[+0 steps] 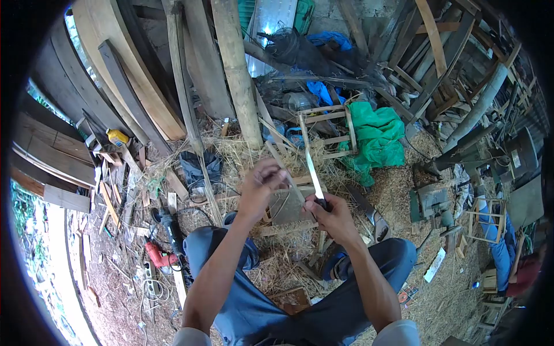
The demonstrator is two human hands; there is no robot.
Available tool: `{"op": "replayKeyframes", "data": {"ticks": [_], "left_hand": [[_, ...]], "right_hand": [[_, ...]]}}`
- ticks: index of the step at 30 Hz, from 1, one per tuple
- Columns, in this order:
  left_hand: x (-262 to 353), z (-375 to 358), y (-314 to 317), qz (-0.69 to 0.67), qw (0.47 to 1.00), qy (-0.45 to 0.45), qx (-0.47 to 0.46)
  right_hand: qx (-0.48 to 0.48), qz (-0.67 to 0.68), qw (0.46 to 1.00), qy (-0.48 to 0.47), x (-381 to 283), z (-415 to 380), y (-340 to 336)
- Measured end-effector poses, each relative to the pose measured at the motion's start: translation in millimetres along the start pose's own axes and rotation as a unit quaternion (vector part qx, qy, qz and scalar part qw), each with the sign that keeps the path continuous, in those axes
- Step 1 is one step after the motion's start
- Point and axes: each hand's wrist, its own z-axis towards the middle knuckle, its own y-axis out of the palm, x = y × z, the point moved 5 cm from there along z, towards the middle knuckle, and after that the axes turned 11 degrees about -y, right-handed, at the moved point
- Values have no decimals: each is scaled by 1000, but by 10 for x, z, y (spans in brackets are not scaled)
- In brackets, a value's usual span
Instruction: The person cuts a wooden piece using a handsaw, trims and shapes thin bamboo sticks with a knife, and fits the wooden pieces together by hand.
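1. The right hand point(333, 214) is clenched around the dark handle of a long, pale-bladed knife point(314, 176), blade pointing up and away.
2. The left hand point(261, 180) pinches a thin, pale strip of wood point(284, 167), which runs just left of the knife's blade; whether they touch I cannot tell.
3. Below the knife lie both blue-trousered knees and a straw-strewn floor point(427, 300), with little open room.
4. Left of the knife: one red power drill point(157, 255), one yellow can point(117, 137). Right of it: one green cloth point(378, 138).
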Motion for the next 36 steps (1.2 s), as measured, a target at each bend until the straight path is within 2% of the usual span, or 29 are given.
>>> {"op": "replayKeyframes", "data": {"ticks": [2, 4, 5, 6, 7, 8, 10, 11, 13, 16, 20, 22, 26, 28, 32, 34, 36], "left_hand": [[-107, -94, 89, 27, 999, -22, -32], [-45, -202, 125, 254, 959, 88, 89], [-43, -218, 145, 255, 959, 87, 84], [124, -318, 256, 366, 901, 218, 80], [218, -429, 367, 463, 814, 343, 75], [198, -434, 356, 463, 814, 343, 73], [29, -406, 383, 466, 830, 302, -57], [-20, -396, 349, 467, 829, 302, -58], [-126, -353, 302, 484, 842, 228, -72], [-166, -396, 371, 462, 859, 196, -101], [-292, -420, 415, 434, 882, 158, -92], [-336, -391, 416, 407, 905, 74, -99], [-452, -287, 339, 370, 921, 74, -92], [-370, -262, 349, 469, 874, 104, -77], [-336, -227, 345, 498, 855, 125, -73], [-335, -235, 342, 498, 849, 163, -63], [-414, -198, 292, 506, 845, 154, -74]], "right_hand": [[25, 92, 994, 53, -15, -13, -5], [41, 109, 991, 61, -64, -14, -11], [52, 125, 988, 70, -70, -24, -23], [57, 126, 988, 70, -72, -32, -44], [56, 162, 982, 78, -63, -39, -44], [53, 198, 975, 87, -56, -45, -36], [55, 205, 972, 96, -55, -59, -43], [56, 210, 970, 107, -51, -67, -44], [58, 203, 972, 99, -87, -84, -27], [56, 188, 977, 84, -64, -100, 5], [58, 190, 978, 63, 116, -50, 19], [76, 184, 978, 55, 168, -42, 29], [103, 165, 980, 51, 137, 28, 2], [108, 143, 983, 36, 156, 69, -49], [93, 63, 994, -3, 66, 81, -77], [88, 24, 996, -26, 39, 85, -56], [83, -14, 995, -47, 51, 80, -46]]}}
